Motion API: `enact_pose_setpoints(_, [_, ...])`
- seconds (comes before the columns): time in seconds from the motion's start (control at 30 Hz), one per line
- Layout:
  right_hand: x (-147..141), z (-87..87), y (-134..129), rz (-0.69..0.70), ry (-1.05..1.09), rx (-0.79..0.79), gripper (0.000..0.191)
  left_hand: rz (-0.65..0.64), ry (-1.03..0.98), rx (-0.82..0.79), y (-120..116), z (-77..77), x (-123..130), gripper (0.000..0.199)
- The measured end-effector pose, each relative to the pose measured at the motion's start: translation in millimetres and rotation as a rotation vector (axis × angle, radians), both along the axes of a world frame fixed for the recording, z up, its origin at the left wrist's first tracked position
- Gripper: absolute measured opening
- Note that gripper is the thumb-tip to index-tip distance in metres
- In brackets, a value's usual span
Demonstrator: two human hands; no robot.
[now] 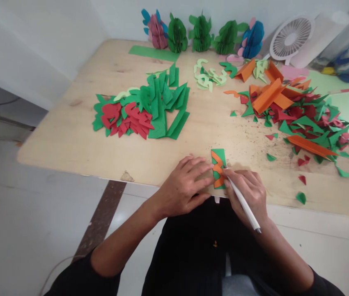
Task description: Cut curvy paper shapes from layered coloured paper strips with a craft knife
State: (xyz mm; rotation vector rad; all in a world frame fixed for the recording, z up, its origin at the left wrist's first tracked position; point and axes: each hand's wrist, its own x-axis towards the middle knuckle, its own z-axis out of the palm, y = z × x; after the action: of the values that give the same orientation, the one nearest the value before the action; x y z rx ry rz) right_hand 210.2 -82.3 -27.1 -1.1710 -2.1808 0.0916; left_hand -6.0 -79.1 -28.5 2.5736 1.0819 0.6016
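Green paper rectangle [220, 153] under wavy orange paper [218, 167] lies between spread left grip [183, 184] and right grip [251, 195] clasping white pen [242, 200].

Right hand [251, 192] holds white pen [242, 202] at orange paper cutout [218, 163].

**Layout, front edge to rear**

Card [220, 153] near the surface's [70, 135] front edge, cutout [219, 162] on top. Left fingers [203, 183] at its left side; right fingers [239, 179] at its right, around a pen [244, 201]. Farther back, left: heap of cut pieces [157, 107]. Right: scrap heap [308, 122], loose bits [301, 197] before it. Between heaps, set farther back: cluster of cutouts [203, 80]. Rear: row of paper figures [201, 36] before the wall [122, 20], strip [150, 52] in front of the leftmost ones. Fan [290, 39] right of the row, roll [324, 39] to its right.
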Motion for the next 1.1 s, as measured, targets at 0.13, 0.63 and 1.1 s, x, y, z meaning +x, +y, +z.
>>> enact_pose_setpoints(0.13, [0,0.9,0,0.004,0.013,-0.003,0.026,-0.034,0.039,-0.004,-5,-0.9,-4,0.037])
enact_pose_setpoints(0.63, [0,1.0,0,0.014,-0.021,-0.002,0.026,-0.092,0.126,-0.052,0,2.9,-10,0.040])
enact_pose_setpoints(1.1, [-1,2.4,1,-0.002,-0.025,-0.017,0.021,-0.140,0.164,-0.014,6,2.5,-12,0.043])
